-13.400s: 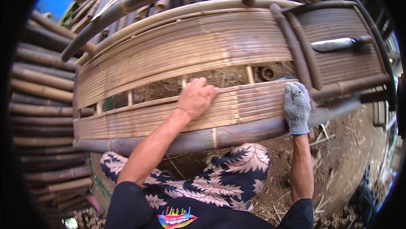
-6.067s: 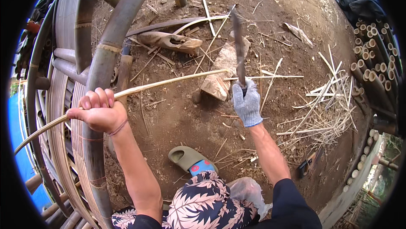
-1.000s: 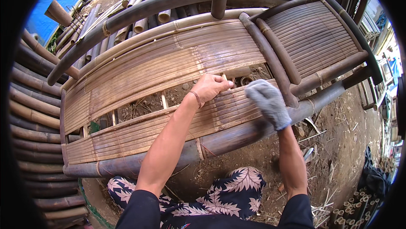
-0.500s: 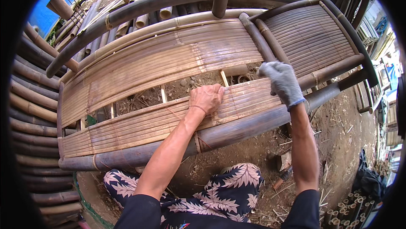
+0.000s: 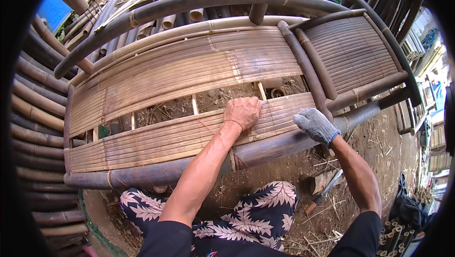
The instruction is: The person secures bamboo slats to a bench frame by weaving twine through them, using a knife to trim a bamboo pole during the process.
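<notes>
A long bamboo bench with a slatted surface stretches in front of me. Its slats form a near panel and a far panel, with an open gap between them crossed by pale strips. My bare left hand is closed over the far edge of the near panel. My right hand, in a grey knitted glove, is closed like a fist by that panel's right end, near a dark bamboo crosspiece. Whatever may be inside the glove is hidden.
A knife with a wooden handle lies on the littered dirt ground, against a wood block. Bamboo poles are stacked at left, others behind the bench. A slatted raised end stands at right.
My gloved right hand has come down from beside the crosspiece toward the bench's near edge. My left hand keeps its place on the near panel. The view has shifted slightly.
</notes>
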Motion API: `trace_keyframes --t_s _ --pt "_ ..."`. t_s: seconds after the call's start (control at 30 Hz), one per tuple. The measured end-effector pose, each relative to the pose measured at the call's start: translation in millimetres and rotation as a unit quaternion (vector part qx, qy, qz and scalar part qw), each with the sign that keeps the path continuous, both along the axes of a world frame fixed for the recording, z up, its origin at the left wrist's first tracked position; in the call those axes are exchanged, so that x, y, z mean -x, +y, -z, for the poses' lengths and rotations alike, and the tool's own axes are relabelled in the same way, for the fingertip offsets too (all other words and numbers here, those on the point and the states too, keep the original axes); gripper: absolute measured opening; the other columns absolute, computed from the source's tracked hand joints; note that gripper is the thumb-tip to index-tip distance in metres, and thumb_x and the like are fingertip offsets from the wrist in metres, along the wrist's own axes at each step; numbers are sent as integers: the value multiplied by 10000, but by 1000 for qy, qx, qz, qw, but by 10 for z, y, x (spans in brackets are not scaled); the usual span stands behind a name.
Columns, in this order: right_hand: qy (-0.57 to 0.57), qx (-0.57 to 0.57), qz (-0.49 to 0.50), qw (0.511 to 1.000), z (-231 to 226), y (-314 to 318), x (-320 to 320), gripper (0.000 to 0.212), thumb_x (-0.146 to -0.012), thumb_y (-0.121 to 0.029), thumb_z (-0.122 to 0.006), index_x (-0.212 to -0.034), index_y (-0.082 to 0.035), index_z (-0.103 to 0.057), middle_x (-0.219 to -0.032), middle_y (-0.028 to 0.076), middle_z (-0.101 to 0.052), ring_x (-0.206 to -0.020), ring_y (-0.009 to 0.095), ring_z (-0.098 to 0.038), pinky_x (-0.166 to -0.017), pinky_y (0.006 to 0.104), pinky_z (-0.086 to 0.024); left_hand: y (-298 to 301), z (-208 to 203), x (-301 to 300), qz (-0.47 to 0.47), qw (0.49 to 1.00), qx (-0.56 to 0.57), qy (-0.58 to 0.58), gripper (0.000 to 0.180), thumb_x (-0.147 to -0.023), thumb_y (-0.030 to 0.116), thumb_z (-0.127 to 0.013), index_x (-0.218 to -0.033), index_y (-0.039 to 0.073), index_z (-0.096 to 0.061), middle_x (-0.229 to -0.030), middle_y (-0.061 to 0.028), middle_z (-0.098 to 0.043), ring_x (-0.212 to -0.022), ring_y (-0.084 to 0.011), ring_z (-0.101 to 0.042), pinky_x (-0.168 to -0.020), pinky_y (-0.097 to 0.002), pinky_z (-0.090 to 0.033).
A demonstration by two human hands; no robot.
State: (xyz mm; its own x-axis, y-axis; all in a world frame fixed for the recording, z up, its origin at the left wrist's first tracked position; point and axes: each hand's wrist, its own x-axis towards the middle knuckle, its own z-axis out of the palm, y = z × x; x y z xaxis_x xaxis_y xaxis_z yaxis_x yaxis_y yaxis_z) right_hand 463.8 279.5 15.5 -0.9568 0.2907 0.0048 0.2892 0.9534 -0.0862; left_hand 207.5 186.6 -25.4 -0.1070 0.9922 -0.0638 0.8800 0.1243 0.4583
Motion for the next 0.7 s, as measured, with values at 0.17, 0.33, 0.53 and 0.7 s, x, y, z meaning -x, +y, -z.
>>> trace_keyframes --t_s 0.17,0.33,0.53,0.7 --pt "120 153 303 933 -249 -671 -101 268 -940 -209 -528 -923 21 -666 -943 221 -690 -930 407 -655 -826 480 -513 -234 19 432 87 975 -125 -159 353 -923 146 -554 -1269 177 -614 -1305 -123 -577 -1262 -334 -523 -1035 -458 -459" --pt "93 -99 470 872 -298 -1178 -956 447 -878 -188 -679 -1278 -24 -564 -1297 213 -561 -1222 384 -529 -1028 458 -438 -1055 -302 692 285 953 -106 0 319 -831 64 -623 -1131 164 -671 -1363 -120 -503 -1342 -353 -415 -1065 -477 -426" --pt "241 206 218 923 -546 -1909 699 538 -864 -273 -745 -1289 -6 -551 -1223 216 -606 -1129 336 -593 -971 450 -482 -1295 -624 400 239 936 -253 -55 56 -880 113 -681 -935 105 -689 -929 -54 -654 -864 -265 -667 -794 -386 -573" --pt "356 553 291 695 -844 -1581 1249 249 -975 -248 -653 -1026 -9 -704 -697 -14 -557 -572 60 -542 -524 248 -558 -1162 -876 1015 2 934 -356 -25 26 -902 71 -680 -887 50 -682 -922 -86 -649 -697 -161 -662 -573 -269 -599"
